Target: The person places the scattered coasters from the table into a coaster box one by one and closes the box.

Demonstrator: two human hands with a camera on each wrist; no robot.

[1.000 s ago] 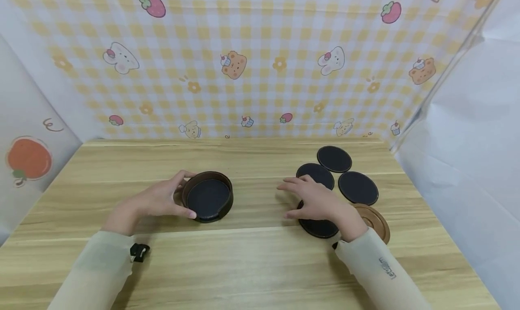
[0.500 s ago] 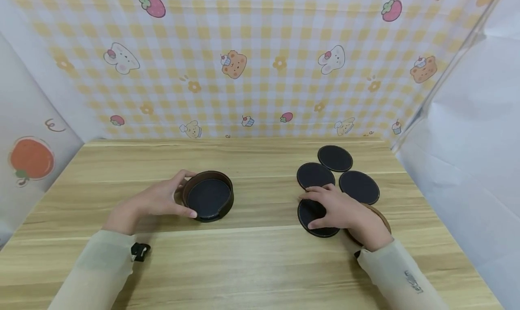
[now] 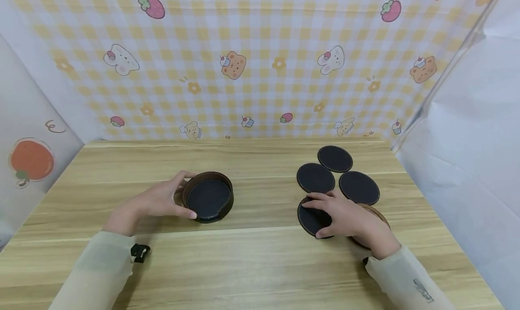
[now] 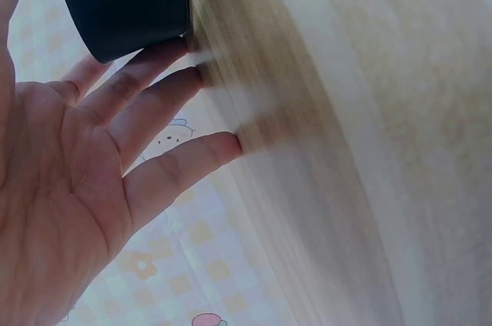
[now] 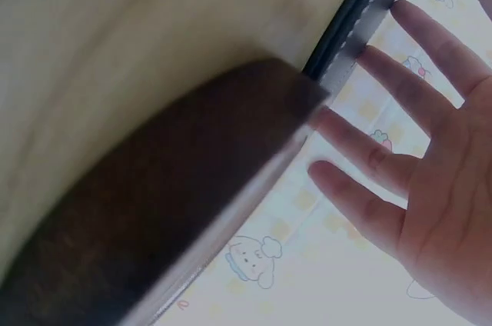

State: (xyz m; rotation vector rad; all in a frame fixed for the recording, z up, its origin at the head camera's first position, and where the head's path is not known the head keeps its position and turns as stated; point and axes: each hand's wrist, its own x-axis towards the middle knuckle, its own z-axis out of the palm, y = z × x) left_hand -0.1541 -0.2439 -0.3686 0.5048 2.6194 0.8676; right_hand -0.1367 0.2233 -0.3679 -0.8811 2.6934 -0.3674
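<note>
My left hand holds the dark round coaster holder from its left side, thumb at the near rim and fingers behind. A black coaster lies inside it. In the left wrist view, fingers stretch beneath the holder's dark wall. On the right, my right hand spans a black coaster, thumb by its near edge and fingertips at its far side. The right wrist view has those fingers touching a stitched black edge; whether they pinch it is unclear. A brown disc sits partly under the right wrist.
Behind the right hand, three more black coasters lie flat: one nearest, one farthest back and one to the right. A wooden table bears everything. A checked cloth hangs along its back edge.
My right hand has moved right and down over the near coaster, uncovering the coaster behind it and covering part of the brown disc. My left hand and the holder have stayed put.
</note>
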